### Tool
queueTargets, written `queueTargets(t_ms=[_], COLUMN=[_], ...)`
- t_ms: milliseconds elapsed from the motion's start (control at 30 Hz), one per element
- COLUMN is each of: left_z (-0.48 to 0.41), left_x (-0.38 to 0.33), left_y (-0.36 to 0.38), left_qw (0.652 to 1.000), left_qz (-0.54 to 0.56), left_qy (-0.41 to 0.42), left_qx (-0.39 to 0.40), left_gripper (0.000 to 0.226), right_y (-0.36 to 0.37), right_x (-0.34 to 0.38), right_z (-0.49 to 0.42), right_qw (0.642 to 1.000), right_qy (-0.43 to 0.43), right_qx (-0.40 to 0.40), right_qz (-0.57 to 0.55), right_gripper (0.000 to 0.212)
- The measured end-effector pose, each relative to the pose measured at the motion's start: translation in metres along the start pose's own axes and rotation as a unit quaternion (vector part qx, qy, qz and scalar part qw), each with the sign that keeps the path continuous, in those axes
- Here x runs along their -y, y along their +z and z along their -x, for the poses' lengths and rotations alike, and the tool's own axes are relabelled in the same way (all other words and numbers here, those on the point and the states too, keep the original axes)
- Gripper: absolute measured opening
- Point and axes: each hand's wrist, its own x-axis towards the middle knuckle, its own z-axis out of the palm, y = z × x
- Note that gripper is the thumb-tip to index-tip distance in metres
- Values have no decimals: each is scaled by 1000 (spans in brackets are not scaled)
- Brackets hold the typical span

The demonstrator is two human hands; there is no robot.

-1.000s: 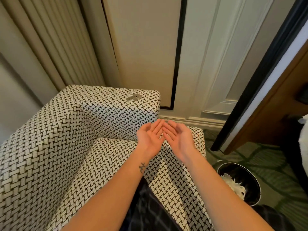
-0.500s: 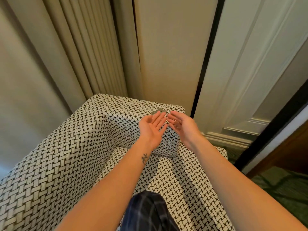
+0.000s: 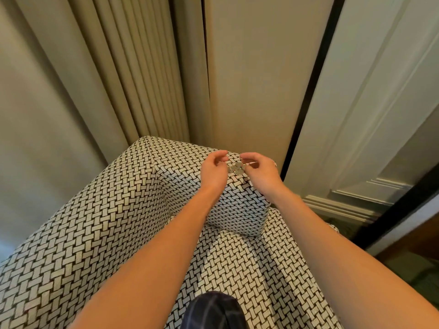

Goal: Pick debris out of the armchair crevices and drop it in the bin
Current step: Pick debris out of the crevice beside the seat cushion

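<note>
Far left, I note pleated beige curtains point(image 3: 133, 67) hanging full height. Beside them stands a plain cream wall panel point(image 3: 256, 79), edged on its right by a thin black strip point(image 3: 308, 91). Right of that is white moulded panelling point(image 3: 380, 103) with stepped skirting point(image 3: 337, 207). Near right lies dark green carpet point(image 3: 415, 269). Light is soft and even.

The basket-weave armchair point(image 3: 114, 222) in front of me bears a small cluster of coins point(image 3: 236, 168) on the flat top of one arm.
</note>
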Motion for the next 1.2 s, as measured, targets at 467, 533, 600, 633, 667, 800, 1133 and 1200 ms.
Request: queueTargets(t_ms=[467,533,600,633,667,800,1133,1200], left_z=[-24,-24,-22,-20,-19,-16,-18,-19], left_x=[34,36,36,36,36,35,39,39], left_y=[9,8,9,9,10,12,14,14], left_qw=[936,943,946,947,947,948,949,945], left_qz=[-311,-288,-276,-272,-271,-268,-268,-277], left_qy=[153,158,160,163,167,169,165,171], left_qx=[63,57,53,49,44,26,22,16], left_gripper=[53,51,49,48,47,43,43,41], right_y=[-1,-3,-3,-3,-3,-3,3,1], right_x=[-36,-37,-39,-40,-40,-37,-25,-21], right_z=[-45,-46,-45,-44,-43,-40,-44,-44], right_qw=[932,928,930,933,936,939,928,924], right_qy=[-143,-152,-160,-160,-157,-151,-98,-88], right_qx=[147,124,87,74,63,42,82,72], right_qz=[299,316,319,314,309,306,349,366], right_gripper=[48,36,30,27,24,10,29,22])
